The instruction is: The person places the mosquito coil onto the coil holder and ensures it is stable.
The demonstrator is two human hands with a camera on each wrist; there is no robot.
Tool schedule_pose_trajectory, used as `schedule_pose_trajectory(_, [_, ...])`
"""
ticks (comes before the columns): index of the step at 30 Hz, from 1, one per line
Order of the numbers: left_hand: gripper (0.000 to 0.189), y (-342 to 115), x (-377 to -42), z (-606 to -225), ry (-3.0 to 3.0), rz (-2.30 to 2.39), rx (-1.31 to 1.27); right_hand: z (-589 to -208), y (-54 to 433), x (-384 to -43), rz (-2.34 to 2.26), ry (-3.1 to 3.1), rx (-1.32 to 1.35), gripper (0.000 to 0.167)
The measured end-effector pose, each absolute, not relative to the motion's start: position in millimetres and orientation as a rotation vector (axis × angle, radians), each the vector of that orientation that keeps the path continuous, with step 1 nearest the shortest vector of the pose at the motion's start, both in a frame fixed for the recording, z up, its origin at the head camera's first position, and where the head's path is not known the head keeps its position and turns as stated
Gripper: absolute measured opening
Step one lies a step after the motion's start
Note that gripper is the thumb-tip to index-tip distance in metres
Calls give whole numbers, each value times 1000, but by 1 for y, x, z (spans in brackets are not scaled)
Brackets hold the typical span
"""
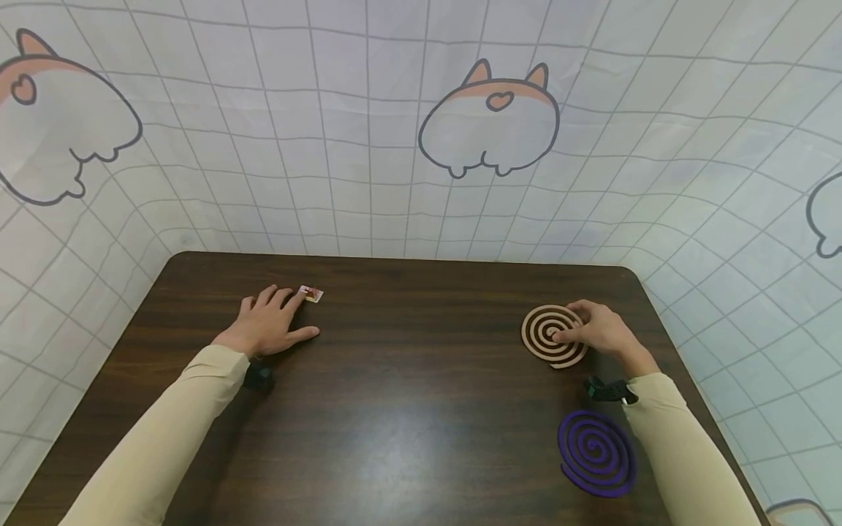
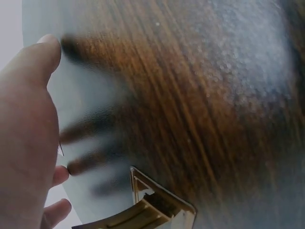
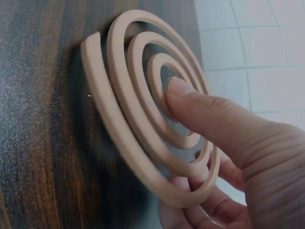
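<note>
My right hand [image 1: 601, 330] pinches a tan mosquito coil [image 1: 525, 334] at the right side of the table. In the right wrist view the thumb [image 3: 205, 107] presses on the inner rings of the tan coil, with the other fingers beneath its edge; the coil stands tilted off the wood there. At the far left, my left hand [image 1: 268, 326] is spread palm down with straight fingers. Its index fingertip is right at the edge of a small printed card [image 1: 312, 294]. A purple mosquito coil [image 1: 594, 444] lies flat, nearer than the tan one, beside the right forearm.
The dark wood-grain table [image 1: 408, 365] has its far edge along a white checked curtain [image 1: 368, 146] with cartoon animals, which also hangs at both sides. A glossy gold-brown piece [image 2: 178, 205] shows at the bottom of the left wrist view. Dark bands sit on both wrists.
</note>
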State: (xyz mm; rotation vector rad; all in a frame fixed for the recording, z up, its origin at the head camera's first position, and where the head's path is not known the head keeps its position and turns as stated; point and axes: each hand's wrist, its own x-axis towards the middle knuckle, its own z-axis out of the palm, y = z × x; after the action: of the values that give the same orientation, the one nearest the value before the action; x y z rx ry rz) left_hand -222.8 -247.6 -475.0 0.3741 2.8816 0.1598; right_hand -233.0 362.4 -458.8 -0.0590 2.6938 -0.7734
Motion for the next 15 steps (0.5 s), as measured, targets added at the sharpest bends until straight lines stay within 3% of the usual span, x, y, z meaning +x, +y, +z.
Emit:
schedule_pose_trajectory(3, [91, -249, -224, -476, 2871, 172, 355, -459, 363, -232, -837, 2670, -76, 90])
schedule_pose_trajectory(11, [97, -249, -223, -474, 2837, 168, 321, -459, 362, -228, -995, 2597, -46, 57])
schedule_pose_trajectory(15, [107, -248, -224, -473, 2819, 164, 305, -459, 363, -227, -1023, 2589, -43, 50])
